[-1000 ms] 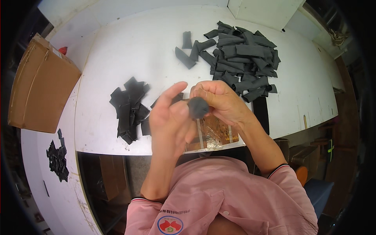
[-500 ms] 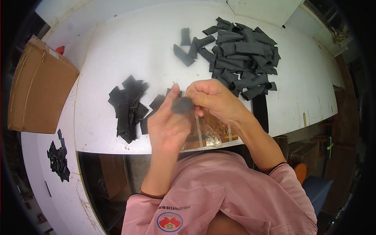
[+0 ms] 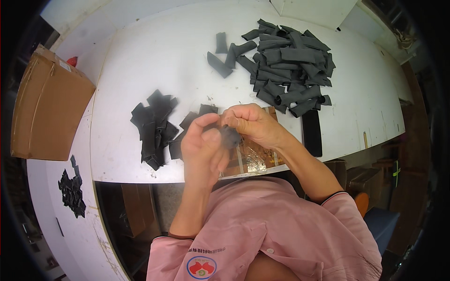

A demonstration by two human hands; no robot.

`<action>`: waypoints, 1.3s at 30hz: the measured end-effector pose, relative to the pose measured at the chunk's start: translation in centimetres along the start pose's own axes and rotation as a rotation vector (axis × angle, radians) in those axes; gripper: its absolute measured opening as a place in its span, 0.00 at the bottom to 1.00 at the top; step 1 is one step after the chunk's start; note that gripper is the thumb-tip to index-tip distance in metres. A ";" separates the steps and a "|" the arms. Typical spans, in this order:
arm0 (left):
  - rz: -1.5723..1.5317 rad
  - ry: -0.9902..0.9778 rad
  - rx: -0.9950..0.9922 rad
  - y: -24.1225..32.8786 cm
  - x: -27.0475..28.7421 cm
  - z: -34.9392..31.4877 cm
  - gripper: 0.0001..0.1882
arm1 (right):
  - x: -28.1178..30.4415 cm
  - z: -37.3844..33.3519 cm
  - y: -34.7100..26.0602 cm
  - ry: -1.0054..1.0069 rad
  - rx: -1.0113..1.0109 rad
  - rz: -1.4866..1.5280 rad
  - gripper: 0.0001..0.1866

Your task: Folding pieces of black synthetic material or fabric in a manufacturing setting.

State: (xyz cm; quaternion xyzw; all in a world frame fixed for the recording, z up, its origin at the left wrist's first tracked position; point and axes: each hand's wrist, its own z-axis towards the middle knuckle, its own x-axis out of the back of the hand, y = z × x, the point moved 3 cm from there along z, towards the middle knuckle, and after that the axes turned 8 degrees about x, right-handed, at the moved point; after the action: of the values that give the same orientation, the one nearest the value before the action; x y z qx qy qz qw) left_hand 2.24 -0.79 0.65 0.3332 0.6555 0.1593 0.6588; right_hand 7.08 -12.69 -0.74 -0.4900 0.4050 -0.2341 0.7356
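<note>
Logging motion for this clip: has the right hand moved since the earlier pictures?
Yes: the right hand has shifted slightly nearer the table's front edge.

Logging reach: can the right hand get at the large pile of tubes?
Probably yes: nothing visible stands between the right hand and the large pile of fabric tubes, though that hand holds a dark piece.

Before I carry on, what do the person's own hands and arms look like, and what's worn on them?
The left hand and right hand are ungloved, with no wristbands visible. The forearms are uncovered too. Short pink sleeves end in thin dark trim with a lighter stripe.
</note>
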 end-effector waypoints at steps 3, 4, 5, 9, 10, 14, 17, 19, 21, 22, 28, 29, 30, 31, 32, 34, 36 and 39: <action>-0.252 -0.007 0.145 0.4 1.0 0.6 0.15 | -0.4 0.5 -1.3 0.064 -0.079 -0.089 0.13; -0.526 -0.017 0.303 0.3 0.8 1.0 0.14 | -0.8 0.7 -2.0 0.063 -0.079 -0.089 0.13; -0.525 -0.017 0.303 0.6 0.4 1.1 0.14 | -1.2 1.1 -2.7 0.033 -0.070 -0.068 0.13; -0.894 -0.284 0.325 0.1 0.1 0.8 0.15 | -0.7 1.4 -2.7 -0.054 -0.177 -0.085 0.14; -0.772 -0.217 0.294 -0.6 0.7 0.6 0.15 | -0.6 1.2 -2.5 -0.051 -0.177 -0.082 0.14; -0.528 -0.095 0.216 -0.8 0.4 0.6 0.16 | 0.2 0.8 -1.5 -0.029 -0.136 0.031 0.13; -0.579 -0.128 0.188 0.5 -0.9 0.7 0.19 | -0.2 1.5 -2.3 -0.004 -0.084 0.007 0.14; -0.220 -0.191 0.038 1.2 -2.2 0.3 0.19 | -0.2 1.8 -2.5 -0.003 -0.044 -0.021 0.15; 0.019 -0.117 -0.035 0.4 -1.0 0.0 0.19 | 0.3 1.5 -1.5 -0.109 -0.161 -0.053 0.12; -0.066 -0.038 0.038 -0.2 0.0 0.0 0.19 | 0.5 1.2 -1.1 -0.113 -0.161 -0.053 0.12; 0.319 0.188 -0.154 0.7 -0.8 0.2 0.14 | 0.7 1.2 -0.8 -0.026 -0.073 -0.103 0.12; 0.320 0.190 -0.153 0.9 -0.9 0.1 0.14 | 0.5 1.3 -1.3 -0.046 -0.074 -0.161 0.13; 0.552 0.177 -0.210 1.3 -1.1 -0.1 0.12 | 0.4 1.4 -1.8 -0.066 -0.076 -0.218 0.13; 0.784 0.161 -0.269 1.7 -1.4 -0.3 0.10 | 0.3 1.3 -2.1 -0.067 -0.075 -0.218 0.13; 0.778 0.172 -0.278 1.9 -1.4 -0.4 0.07 | 0.2 1.1 -2.5 -0.025 -0.043 -0.227 0.13; 0.859 0.186 -0.356 2.3 -1.1 -0.4 0.07 | -0.2 0.5 -3.2 0.012 -0.011 -0.233 0.13; 0.943 0.201 -0.434 2.5 -1.1 -0.6 0.06 | -0.8 -0.3 -4.5 0.132 0.178 -0.283 0.14; 0.624 0.159 -0.496 2.6 -1.8 -0.8 0.05 | -2.8 -0.6 -6.4 -0.090 0.508 -1.045 0.17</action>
State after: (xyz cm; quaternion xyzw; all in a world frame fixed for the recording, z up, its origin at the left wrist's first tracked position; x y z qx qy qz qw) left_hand 1.93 0.12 3.75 0.3340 0.5134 0.5302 0.5863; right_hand 5.34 -13.55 6.05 -0.4425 0.0091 -0.6348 0.6333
